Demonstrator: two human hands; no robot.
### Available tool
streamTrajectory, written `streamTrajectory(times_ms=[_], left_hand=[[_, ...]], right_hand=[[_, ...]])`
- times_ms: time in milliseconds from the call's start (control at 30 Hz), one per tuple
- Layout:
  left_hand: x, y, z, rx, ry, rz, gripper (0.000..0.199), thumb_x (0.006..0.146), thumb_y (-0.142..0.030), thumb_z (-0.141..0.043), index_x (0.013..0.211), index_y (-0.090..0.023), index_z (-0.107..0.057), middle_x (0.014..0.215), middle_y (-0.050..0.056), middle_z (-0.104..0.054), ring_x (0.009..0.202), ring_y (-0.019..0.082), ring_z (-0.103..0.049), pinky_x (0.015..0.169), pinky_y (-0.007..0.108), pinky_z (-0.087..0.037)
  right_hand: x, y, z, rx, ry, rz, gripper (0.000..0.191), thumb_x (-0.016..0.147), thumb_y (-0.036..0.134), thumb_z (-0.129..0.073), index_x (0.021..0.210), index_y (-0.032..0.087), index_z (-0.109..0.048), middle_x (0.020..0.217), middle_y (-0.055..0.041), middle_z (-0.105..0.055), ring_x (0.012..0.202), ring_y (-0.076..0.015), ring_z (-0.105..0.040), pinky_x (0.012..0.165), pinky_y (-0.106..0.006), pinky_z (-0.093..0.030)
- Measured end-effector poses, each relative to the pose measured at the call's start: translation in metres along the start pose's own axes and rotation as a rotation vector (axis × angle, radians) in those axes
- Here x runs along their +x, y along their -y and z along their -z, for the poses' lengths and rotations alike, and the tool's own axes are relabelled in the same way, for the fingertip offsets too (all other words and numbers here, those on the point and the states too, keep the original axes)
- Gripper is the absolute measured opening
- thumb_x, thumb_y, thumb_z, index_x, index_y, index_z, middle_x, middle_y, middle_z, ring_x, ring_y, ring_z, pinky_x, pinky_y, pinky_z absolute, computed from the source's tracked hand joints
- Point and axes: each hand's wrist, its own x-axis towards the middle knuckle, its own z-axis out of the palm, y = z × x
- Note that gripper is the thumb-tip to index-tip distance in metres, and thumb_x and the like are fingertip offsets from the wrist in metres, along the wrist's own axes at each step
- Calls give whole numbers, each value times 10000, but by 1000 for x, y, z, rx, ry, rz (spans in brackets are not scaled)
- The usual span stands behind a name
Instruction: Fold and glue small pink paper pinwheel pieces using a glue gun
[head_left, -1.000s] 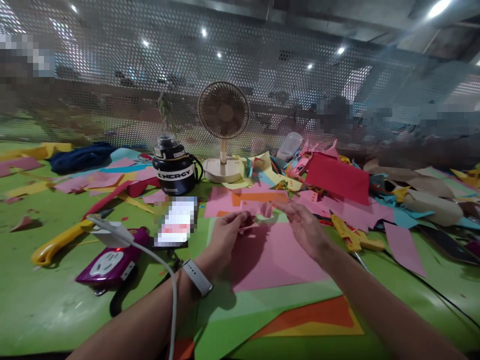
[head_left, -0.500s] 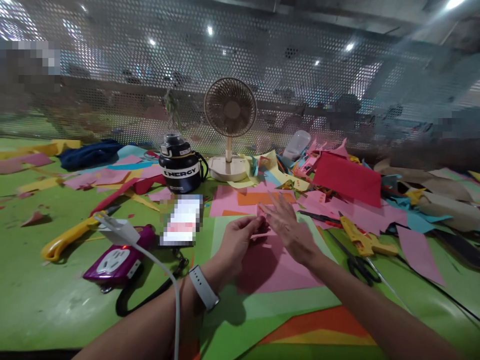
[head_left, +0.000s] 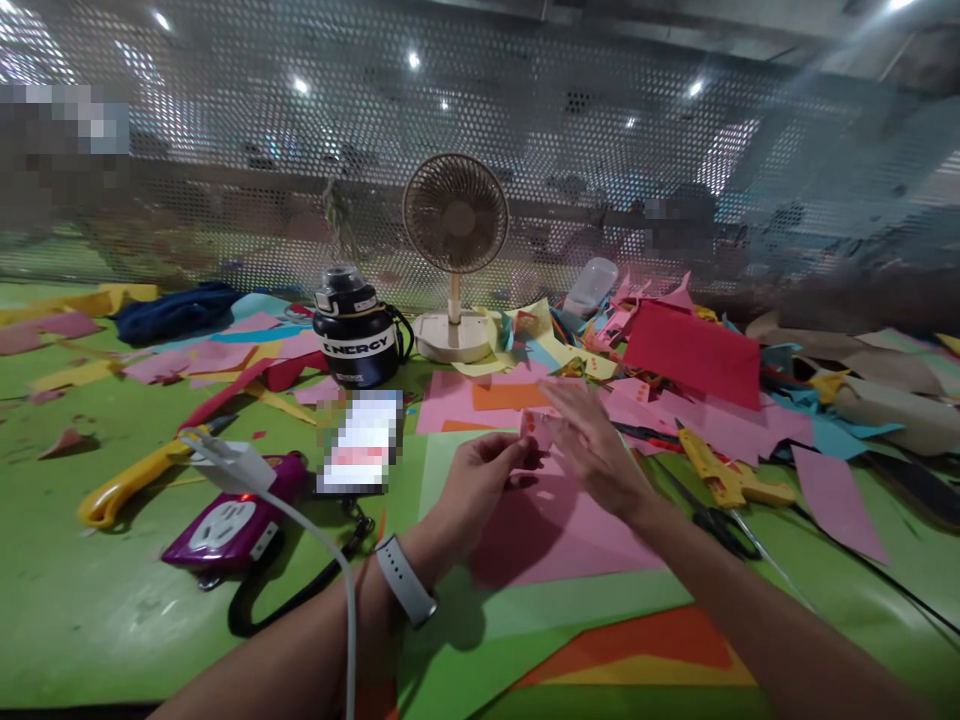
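My left hand, with a pale watch strap on its wrist, pinches a small pink paper piece marked with red-orange dots. Just right of that piece, my right hand has its fingers stretched out and slightly blurred. Whether its fingertips touch the paper I cannot tell. Both hands are above a pink sheet, which lies on light green sheets. An orange paper strip lies just beyond the hands.
A phone, purple power socket and yellow-handled cutter lie left. Behind stand a black bottle and a fan. Scissors, a yellow glue gun and paper scraps lie right. A white cable crosses my left forearm.
My right hand has shifted slightly right, away from the left fingers, and more of the dotted pink piece shows. The left hand keeps its pinch in nearly the same place.
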Motion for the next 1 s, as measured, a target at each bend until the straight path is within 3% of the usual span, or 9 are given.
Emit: streamTrajectory(times_ms=[133, 200, 267, 433, 500, 667, 1000], left_hand=[[-1, 1, -1, 66, 76, -22, 260, 690, -383, -767, 778, -143, -719, 778, 74, -709, 711, 152, -636, 692, 285, -515], [0, 3, 0, 100, 85, -27, 269, 697, -386, -765, 782, -140, -696, 784, 71, -707, 692, 142, -637, 689, 278, -506], [2, 4, 1, 110, 54, -45, 284, 682, -357, -784, 834, -155, -654, 792, 52, -698, 702, 144, -649, 684, 274, -502], [5, 3, 4, 88, 24, -116, 592, 641, -250, -818, 1162, -217, -537, 864, 17, -675, 828, 174, -674, 786, 322, -505], [4, 2, 4, 96, 42, -104, 617, 655, -240, -807, 1206, -208, -531, 832, 10, -674, 811, 159, -664, 814, 327, -497], [1, 0, 3, 75, 37, -70, 539, 675, -244, -800, 1165, -189, -582, 785, 4, -696, 735, 121, -642, 835, 312, -496], [2, -1, 3, 108, -16, -46, 396, 679, -283, -799, 1033, -194, -646, 774, 23, -720, 696, 138, -656, 759, 305, -517]], right_hand=[[6, -7, 11, 159, 57, -209, 435, 876, 357, -518, 1275, 203, -596, 1098, -93, -673, 992, -241, -624, 891, -426, -483], [5, -10, 14, 218, 106, -266, 457, 865, 349, -525, 1286, 181, -584, 990, -77, -674, 794, -192, -633, 729, -358, -521], [4, -9, 15, 240, 113, -270, 473, 862, 336, -519, 1298, 160, -568, 929, -64, -662, 707, -161, -601, 664, -325, -509], [1, -3, 16, 249, 85, -257, 487, 860, 300, -514, 1306, 107, -551, 909, -65, -647, 756, -160, -585, 723, -329, -501], [0, -2, 15, 257, 82, -247, 476, 863, 283, -512, 1301, 103, -554, 911, -67, -648, 762, -159, -587, 733, -332, -505], [-2, -5, 12, 266, 52, -199, 435, 858, 251, -523, 1279, 161, -583, 907, -58, -663, 774, -160, -600, 723, -325, -516], [-2, -4, 12, 254, 28, -172, 418, 850, 250, -536, 1257, 179, -602, 885, -50, -682, 778, -167, -614, 759, -347, -527]])
